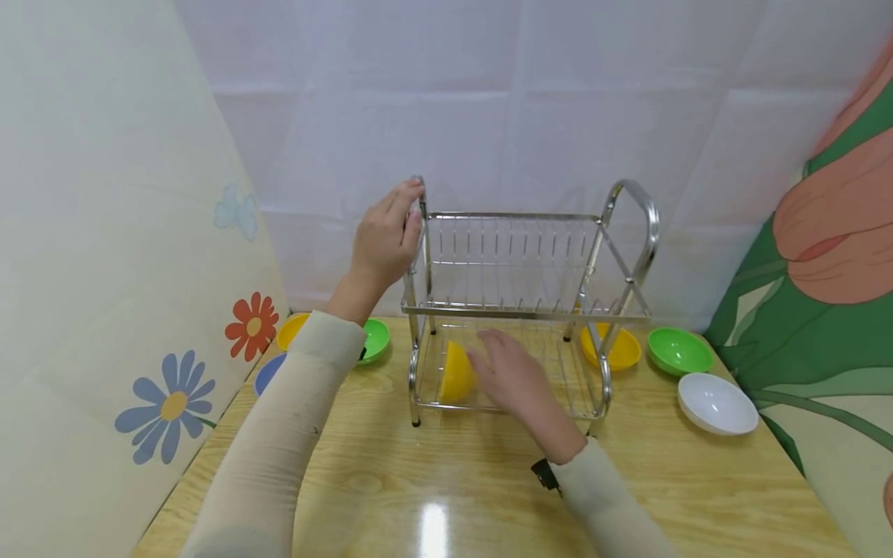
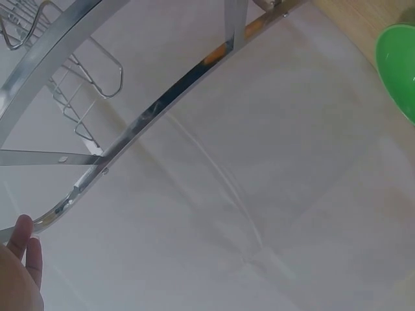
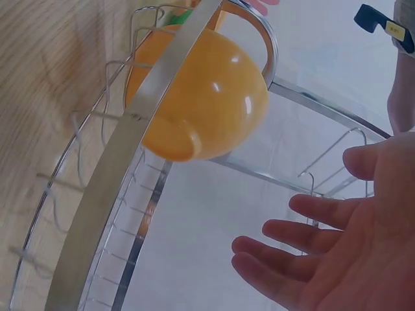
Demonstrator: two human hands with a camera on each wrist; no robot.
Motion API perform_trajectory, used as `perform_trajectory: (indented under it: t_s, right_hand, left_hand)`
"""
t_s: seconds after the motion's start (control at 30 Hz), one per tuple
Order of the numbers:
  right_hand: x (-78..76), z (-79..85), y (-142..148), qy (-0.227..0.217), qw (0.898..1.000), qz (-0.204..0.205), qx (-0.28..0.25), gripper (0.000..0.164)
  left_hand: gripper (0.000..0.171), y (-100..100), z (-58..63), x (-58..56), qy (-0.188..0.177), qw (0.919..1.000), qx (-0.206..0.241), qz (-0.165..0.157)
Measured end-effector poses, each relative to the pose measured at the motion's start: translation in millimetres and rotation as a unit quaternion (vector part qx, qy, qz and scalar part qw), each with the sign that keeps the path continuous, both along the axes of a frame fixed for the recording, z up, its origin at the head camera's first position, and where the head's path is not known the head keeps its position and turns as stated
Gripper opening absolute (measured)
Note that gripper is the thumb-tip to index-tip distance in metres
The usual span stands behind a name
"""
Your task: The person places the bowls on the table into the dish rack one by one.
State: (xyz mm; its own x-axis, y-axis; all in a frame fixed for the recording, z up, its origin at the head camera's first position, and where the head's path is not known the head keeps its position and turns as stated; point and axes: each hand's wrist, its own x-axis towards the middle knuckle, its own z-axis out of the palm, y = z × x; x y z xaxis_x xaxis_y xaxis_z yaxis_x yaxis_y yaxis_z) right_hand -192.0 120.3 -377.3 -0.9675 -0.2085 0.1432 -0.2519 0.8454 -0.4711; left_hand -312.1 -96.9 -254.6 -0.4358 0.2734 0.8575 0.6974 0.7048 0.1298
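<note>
On your left, a yellow bowl (image 1: 289, 332), a blue bowl (image 1: 267, 373) and a green bowl (image 1: 377, 341) lie on the table (image 1: 384, 480). Your left hand (image 1: 387, 232) holds the rack (image 1: 526, 313) by its left handle, with fingers curled over the bar. In the lower tier, toward the left, the racked bowl (image 1: 456, 373), also yellow, stands on its side. Your right hand (image 1: 512, 372) is just beside it, holding nothing, its fingers slightly spread. Further right lie another yellow bowl (image 1: 626, 353), a second green bowl (image 1: 678, 353) and a white bowl (image 1: 717, 403). So, I judge, one bowl is placed and six remain outside. The label (image 3: 394, 29) at your left wrist is too small for reading; I see no brand.
</note>
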Motion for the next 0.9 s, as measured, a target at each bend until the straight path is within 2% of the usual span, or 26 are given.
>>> perform_trajectory:
  t_s: [0.13, 0.33, 0.63, 0.77, 0.9]
  right_hand:
    - [10.1, -3.0, 16.2, 0.018, 1.0, -0.001, -0.011, 0.061]
    - [27.1, -5.9, 42.2, 0.078, 0.997, -0.015, -0.021, 0.056]
    - [54.4, -3.6, 82.7, 0.162, 0.985, -0.051, -0.018, 0.045]
    - [65.1, -2.0, 103.3, 0.159, 0.985, -0.072, -0.019, 0.046]
    - [72.4, -1.3, 123.4, 0.135, 0.987, -0.09, -0.017, 0.049]
  left_hand:
    - [0.043, 0.1, -0.1, -0.2, -0.001, 1.0, 0.002, 0.0]
    - [0.043, 0.5, -0.3, -0.3, 0.0, 1.0, 0.006, -0.004]
    - [0.043, -0.2, 0.5, 1.6, -0.007, 1.0, 0.005, -0.005]
    - [0.043, -0.2, 0.2, 2.8, -0.008, 1.0, 0.0, -0.002]
    - [0.043, 0.2, 0.4, 3.4, -0.005, 1.0, -0.003, -0.001]
